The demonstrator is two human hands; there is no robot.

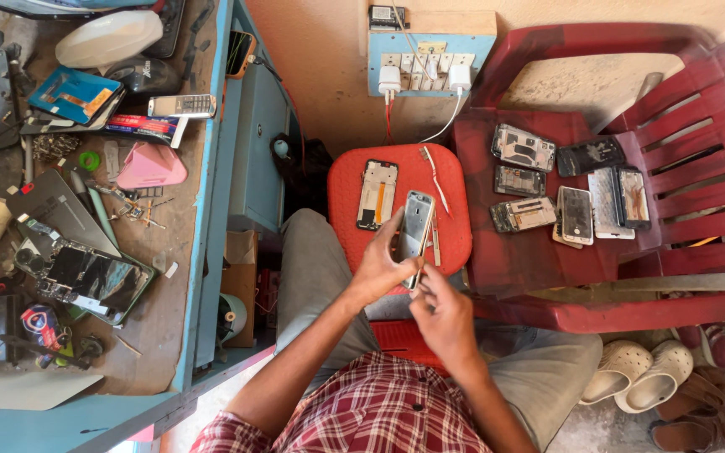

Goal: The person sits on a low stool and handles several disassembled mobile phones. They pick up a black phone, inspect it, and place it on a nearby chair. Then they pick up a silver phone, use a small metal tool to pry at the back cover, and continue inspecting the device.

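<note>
Checked shirt (362, 411): red-and-white plaid, at the bottom edge of the view, closest to the lens; both forearms run up from it.
Right hand (445, 317): fingers curled, thumb and forefinger tips drawn together at the lower end of the phone frame; whether they pinch a small tool or part cannot be told.
Left hand (377, 267): closed round the phone frame, thumb on its near long edge, fingers hidden behind.
Phone frame (416, 232): silver, stripped, held in the air over the stool; long axis runs near upright in the view, top leaning slightly right.
Key relation: frame's lower end lies just above and left of the right fingertips, touching or nearly so; left hand is on the frame's left flank and carries it, so it is the nearer hand.
Red stool (346, 189): beyond the knees, directly under the held frame.
Second phone frame (377, 195): flat on the stool, just left of the held one, apart from it.
Tweezers (435, 179): lying on the stool, to the right of the held frame's top.
Red plastic chair (690, 126): right of the stool; seat carries a cluster of dismantled phones (576, 214).
Blue workbench (203, 252): at left, strewn with parts, well apart from both hands.
Chargers (389, 80): two white plugs in the wall socket board above the stool.
</note>
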